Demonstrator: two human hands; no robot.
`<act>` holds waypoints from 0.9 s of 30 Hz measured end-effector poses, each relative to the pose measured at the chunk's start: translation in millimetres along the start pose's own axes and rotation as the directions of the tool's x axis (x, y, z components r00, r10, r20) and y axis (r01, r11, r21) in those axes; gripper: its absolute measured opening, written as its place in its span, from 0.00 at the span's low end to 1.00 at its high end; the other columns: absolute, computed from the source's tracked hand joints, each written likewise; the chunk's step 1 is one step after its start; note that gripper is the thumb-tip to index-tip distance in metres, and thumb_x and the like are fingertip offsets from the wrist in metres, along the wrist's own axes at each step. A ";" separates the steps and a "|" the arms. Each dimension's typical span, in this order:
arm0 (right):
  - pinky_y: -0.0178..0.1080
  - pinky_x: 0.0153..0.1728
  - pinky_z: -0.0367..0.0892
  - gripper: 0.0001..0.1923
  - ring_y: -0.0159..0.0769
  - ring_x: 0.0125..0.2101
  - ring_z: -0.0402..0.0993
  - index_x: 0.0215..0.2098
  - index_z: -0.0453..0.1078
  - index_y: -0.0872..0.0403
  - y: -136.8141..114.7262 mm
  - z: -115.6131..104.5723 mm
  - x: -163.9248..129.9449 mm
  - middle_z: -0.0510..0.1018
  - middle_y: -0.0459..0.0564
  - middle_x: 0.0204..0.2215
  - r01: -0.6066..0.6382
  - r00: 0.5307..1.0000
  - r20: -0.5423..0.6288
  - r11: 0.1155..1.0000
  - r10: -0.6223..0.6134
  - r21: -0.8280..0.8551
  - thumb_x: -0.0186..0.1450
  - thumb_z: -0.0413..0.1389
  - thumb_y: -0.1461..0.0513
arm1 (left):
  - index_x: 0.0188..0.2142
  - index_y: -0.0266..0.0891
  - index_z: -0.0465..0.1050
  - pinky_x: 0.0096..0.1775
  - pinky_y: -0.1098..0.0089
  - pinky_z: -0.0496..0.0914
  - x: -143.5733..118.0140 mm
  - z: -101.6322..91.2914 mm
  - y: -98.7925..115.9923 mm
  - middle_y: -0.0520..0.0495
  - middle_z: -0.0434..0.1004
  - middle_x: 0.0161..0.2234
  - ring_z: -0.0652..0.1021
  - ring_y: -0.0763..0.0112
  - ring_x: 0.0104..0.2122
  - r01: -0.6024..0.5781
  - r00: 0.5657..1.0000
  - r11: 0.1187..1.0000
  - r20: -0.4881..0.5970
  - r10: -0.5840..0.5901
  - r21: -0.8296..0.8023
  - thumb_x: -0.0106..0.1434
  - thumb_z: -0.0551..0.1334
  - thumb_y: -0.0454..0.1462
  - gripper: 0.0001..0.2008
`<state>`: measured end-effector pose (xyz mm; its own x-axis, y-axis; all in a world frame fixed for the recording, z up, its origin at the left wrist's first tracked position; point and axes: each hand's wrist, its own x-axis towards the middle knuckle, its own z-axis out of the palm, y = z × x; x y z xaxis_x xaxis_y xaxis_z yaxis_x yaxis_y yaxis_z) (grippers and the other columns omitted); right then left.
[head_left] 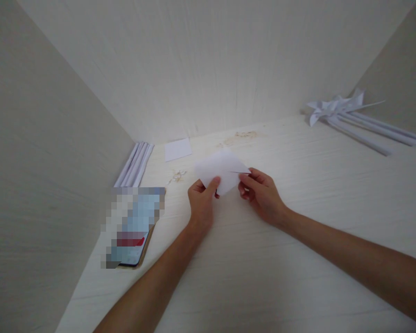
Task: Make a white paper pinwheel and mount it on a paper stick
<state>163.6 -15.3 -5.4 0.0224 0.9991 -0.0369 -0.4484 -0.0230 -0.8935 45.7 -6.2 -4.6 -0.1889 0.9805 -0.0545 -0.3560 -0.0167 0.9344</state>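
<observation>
A white square of paper (218, 164) is held up between my two hands, above the pale table. A dark slit runs inward from its right corner. My left hand (203, 201) pinches the lower left edge, thumb on top and fingers beneath. My right hand (261, 192) grips the right corner beside the slit, with its thumb along the lower flap. The paper hides part of the fingers on both sides.
Several rolled white paper sticks (134, 164) lie against the left wall, near a phone (138, 254) that is mostly pixelated. A white paper piece (178, 150) rests by the back wall. Paper pinwheels (336, 107) on sticks lie at the back right.
</observation>
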 end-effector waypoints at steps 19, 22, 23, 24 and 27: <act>0.30 0.15 0.51 0.13 0.22 0.14 0.56 0.20 0.64 0.57 -3.9 1.7 -3.2 0.63 0.39 0.11 0.021 0.963 0.264 0.966 0.050 -0.258 0.50 0.58 0.55 | 0.25 0.33 0.71 0.28 0.73 0.67 -6.0 3.3 2.7 0.48 0.75 0.25 0.72 0.74 0.24 0.042 0.999 0.998 0.031 -0.041 -0.043 0.39 0.67 0.35 0.12; 0.30 0.15 0.51 0.12 0.22 0.14 0.56 0.21 0.65 0.57 -4.0 0.7 -3.0 0.63 0.39 0.12 0.039 0.958 0.284 0.956 0.047 -0.291 0.50 0.58 0.56 | 0.26 0.33 0.71 0.28 0.73 0.67 -6.5 4.3 3.4 0.48 0.75 0.25 0.72 0.74 0.24 0.049 0.999 0.996 0.015 -0.048 -0.072 0.38 0.67 0.35 0.13; 0.30 0.16 0.52 0.12 0.22 0.14 0.56 0.20 0.65 0.57 -3.8 0.0 -2.7 0.63 0.39 0.12 0.045 0.955 0.293 0.953 0.047 -0.299 0.50 0.58 0.56 | 0.26 0.33 0.71 0.27 0.73 0.67 -6.7 4.6 3.6 0.49 0.75 0.25 0.72 0.75 0.24 0.052 0.999 0.996 0.015 -0.051 -0.074 0.38 0.67 0.35 0.13; 0.30 0.16 0.52 0.12 0.22 0.15 0.57 0.20 0.65 0.57 -3.5 -0.6 -2.2 0.64 0.40 0.13 0.051 0.951 0.304 0.950 0.047 -0.306 0.51 0.57 0.56 | 0.25 0.33 0.71 0.25 0.73 0.67 -7.0 4.7 3.8 0.49 0.74 0.24 0.72 0.75 0.23 0.055 0.998 0.996 0.019 -0.054 -0.070 0.39 0.67 0.35 0.12; 0.30 0.17 0.53 0.12 0.23 0.16 0.57 0.20 0.66 0.57 -2.7 -2.4 -0.6 0.65 0.41 0.14 0.057 0.939 0.340 0.944 0.060 -0.324 0.51 0.57 0.56 | 0.23 0.33 0.70 0.21 0.73 0.65 -7.5 4.5 4.2 0.51 0.72 0.21 0.69 0.77 0.18 0.057 0.997 0.997 0.055 -0.055 -0.051 0.40 0.66 0.35 0.10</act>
<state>166.9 -15.9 -4.0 -0.3092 0.9489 0.0639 -0.1327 0.0235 -0.9909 49.7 -12.7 1.3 -0.1189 0.9892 -0.0861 -0.4125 0.0297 0.9105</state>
